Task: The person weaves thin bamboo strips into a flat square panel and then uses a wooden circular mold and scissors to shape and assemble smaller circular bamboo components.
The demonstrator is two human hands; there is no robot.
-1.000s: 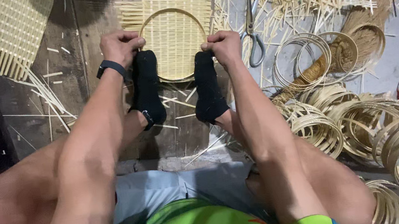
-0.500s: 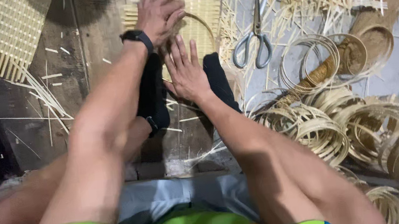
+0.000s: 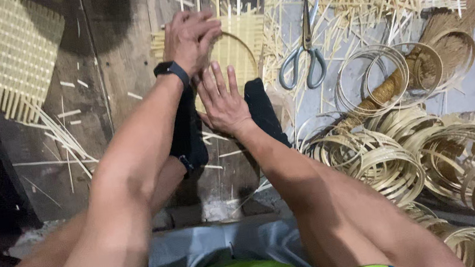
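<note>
Both hands on woven bamboo mat (image 3: 238,38) — left hand (image 3: 189,37) bent over, right hand (image 3: 221,96) flat; scissors (image 3: 303,54) beside.
</note>
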